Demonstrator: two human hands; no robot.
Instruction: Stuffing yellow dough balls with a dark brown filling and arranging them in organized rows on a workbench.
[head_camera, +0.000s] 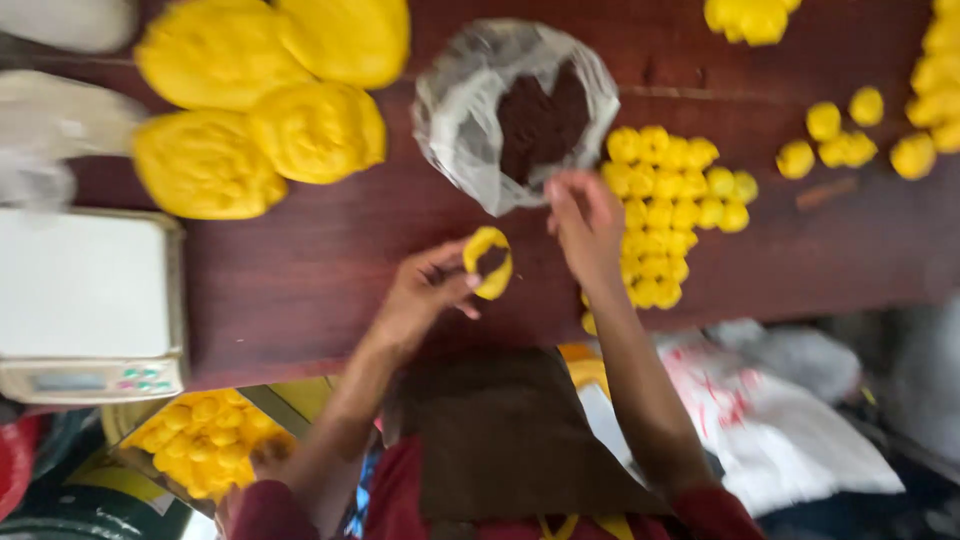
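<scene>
Fingers: I read the left hand (420, 295) with thumb and fingertips pinched on a cupped yellow dough shell (488, 262), mid-frame. The right hand (585, 225) has its fingertips bunched together at the bag's lower rim; motion blur hides whether they hold a pinch of filling.
Table: dark wooden table (300, 260) across the upper frame.
Scale: white kitchen scale (90, 305), left edge.
Dough lumps: four large yellow dough lumps (265, 100), upper left.
Bag: clear plastic bag (460, 110) of dark brown filling (540, 120), top centre.
Dough balls: small yellow dough balls (665, 210) clustered right of the bag.
Handling: I judge the shell light, soft and easily torn or dented; best cradled under its rim, not squeezed.
Pose: both forearms rise from the lower frame; left palm turned up, right wrist extended toward the bag.
</scene>
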